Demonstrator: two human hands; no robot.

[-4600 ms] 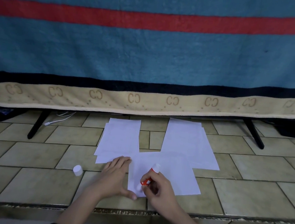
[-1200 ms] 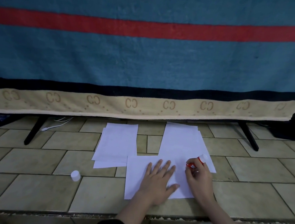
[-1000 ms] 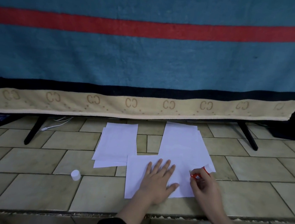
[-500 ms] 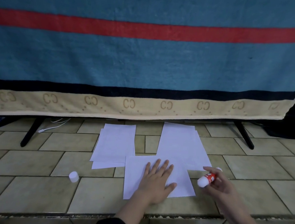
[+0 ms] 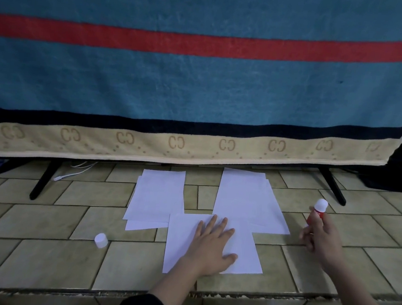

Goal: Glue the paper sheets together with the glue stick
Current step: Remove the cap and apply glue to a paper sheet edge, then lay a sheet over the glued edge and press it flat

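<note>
Far left, mid-height: a black stand leg [image 5: 43, 180] slants down onto the tiled floor [image 5: 31, 220], with a white cable [image 5: 71, 174] lying just beside it. Above, filling the upper frame, hangs a blue blanket [image 5: 200, 91] with a red stripe and a beige patterned hem.

Lower left of centre: a white cap [image 5: 101, 240] stands alone on a tile, well apart from the papers (open end not visible).

Centre left: left paper stack [image 5: 157, 194], a few white sheets slightly fanned. Its lower right corner is overlapped by the front sheet [image 5: 244, 253], which lies nearest the camera, lower centre.

Lower centre: left hand [image 5: 212, 244] lies flat on the front sheet, palm down, fingers spread, gripping nothing, only pressing the paper to the floor.

Centre right: right paper stack [image 5: 247, 200], its near edge touching or overlapped by the front sheet.

Right of frame: right hand [image 5: 321, 238] is raised off to the right of the papers, over bare tile, fingers closed around the glue stick [image 5: 317, 211]. The stick is uncapped, red body with white end pointing up and away, clear of every sheet.

Far right: a second black stand leg [image 5: 333, 188].
</note>
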